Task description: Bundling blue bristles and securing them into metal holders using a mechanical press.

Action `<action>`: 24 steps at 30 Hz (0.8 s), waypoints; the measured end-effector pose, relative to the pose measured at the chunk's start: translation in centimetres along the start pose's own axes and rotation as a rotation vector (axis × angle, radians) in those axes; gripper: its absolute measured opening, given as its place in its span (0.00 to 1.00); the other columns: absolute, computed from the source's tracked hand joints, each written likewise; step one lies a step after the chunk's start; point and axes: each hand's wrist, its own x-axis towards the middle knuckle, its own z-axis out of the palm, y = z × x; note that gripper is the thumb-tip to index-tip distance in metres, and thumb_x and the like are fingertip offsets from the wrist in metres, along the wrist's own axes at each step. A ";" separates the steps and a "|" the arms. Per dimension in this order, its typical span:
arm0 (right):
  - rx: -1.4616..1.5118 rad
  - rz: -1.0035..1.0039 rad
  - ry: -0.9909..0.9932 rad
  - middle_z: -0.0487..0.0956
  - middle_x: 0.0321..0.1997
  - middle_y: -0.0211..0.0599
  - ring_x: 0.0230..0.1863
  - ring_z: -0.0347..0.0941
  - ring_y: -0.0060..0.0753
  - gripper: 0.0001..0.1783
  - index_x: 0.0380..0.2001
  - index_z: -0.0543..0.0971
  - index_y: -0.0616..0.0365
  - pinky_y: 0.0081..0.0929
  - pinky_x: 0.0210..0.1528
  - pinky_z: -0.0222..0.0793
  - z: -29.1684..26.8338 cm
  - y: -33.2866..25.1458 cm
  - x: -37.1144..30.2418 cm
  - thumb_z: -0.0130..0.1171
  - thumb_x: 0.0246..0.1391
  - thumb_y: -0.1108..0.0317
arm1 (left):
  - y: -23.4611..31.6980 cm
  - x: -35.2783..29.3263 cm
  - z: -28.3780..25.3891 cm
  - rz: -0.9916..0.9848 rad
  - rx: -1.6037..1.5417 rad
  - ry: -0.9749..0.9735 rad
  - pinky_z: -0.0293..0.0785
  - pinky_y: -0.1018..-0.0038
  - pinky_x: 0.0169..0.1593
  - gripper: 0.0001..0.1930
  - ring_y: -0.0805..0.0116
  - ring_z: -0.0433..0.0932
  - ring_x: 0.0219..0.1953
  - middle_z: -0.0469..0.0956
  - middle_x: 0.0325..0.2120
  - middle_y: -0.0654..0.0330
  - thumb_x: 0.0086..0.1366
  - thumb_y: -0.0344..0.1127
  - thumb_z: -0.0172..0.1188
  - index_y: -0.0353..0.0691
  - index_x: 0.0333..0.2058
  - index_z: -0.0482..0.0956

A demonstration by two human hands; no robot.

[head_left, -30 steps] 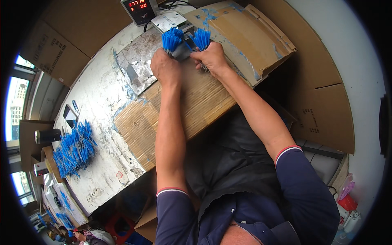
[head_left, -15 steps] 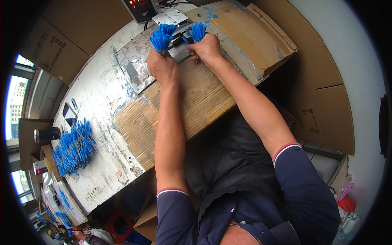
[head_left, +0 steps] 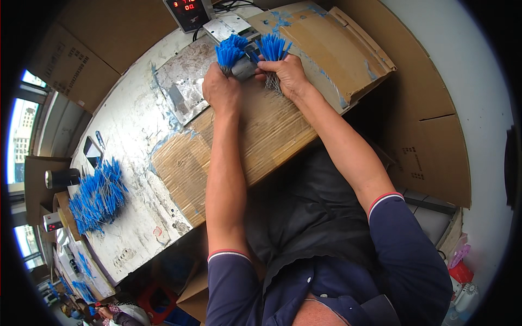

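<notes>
My left hand (head_left: pixel 222 89) is closed round a thick bundle of thin wire pieces with blue ends (head_left: pixel 230 50), the blue tips pointing away from me. Close by on the right, my right hand (head_left: pixel 288 75) grips a second, more fanned-out bundle of blue-tipped wires (head_left: pixel 273 48), whose bare wire ends hang below the fingers. Between the two bundles sits a grey metal block (head_left: pixel 243 69), part of a small bench fixture partly hidden by the hands. Both forearms rest over a tape-covered cardboard sheet (head_left: pixel 261 127) at the bench edge.
A large pile of blue-tipped wires (head_left: pixel 99 198) lies at the left of the white bench (head_left: pixel 142 217). Behind the fixture stands a box with a red digital display (head_left: pixel 189 12). A flattened cardboard box (head_left: pixel 326 46) is at the right. Another person (head_left: pixel 117 314) shows at lower left.
My right hand has moved right and slightly nearer, and its bundle is more spread with bare ends showing. My left hand has shifted a little right with its bundle. The display's digits differ.
</notes>
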 end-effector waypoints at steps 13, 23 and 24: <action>-0.324 -0.092 0.033 0.79 0.23 0.36 0.18 0.75 0.26 0.06 0.26 0.78 0.66 0.23 0.17 0.74 0.6 0.5 -0.3 0.65 0.43 0.79 | -0.1 -0.1 0.0 0.090 0.075 0.001 0.71 0.51 0.42 0.06 0.41 0.78 0.36 0.79 0.28 0.46 0.53 0.24 0.58 0.36 0.31 0.75; -0.506 -0.063 0.136 0.78 0.22 0.36 0.18 0.74 0.25 0.09 0.27 0.77 0.65 0.25 0.16 0.74 1.6 0.4 0.0 0.68 0.46 0.75 | -0.2 0.0 0.1 -0.055 -0.023 0.182 0.70 0.52 0.43 0.05 0.42 0.77 0.38 0.77 0.32 0.46 0.59 0.27 0.60 0.36 0.33 0.74; -0.568 -0.058 0.145 0.78 0.22 0.37 0.18 0.74 0.26 0.09 0.27 0.77 0.66 0.26 0.16 0.75 2.0 0.5 0.1 0.68 0.47 0.74 | -0.3 0.0 0.0 -0.060 -0.020 0.186 0.70 0.52 0.43 0.05 0.42 0.77 0.38 0.77 0.32 0.46 0.59 0.27 0.60 0.36 0.33 0.74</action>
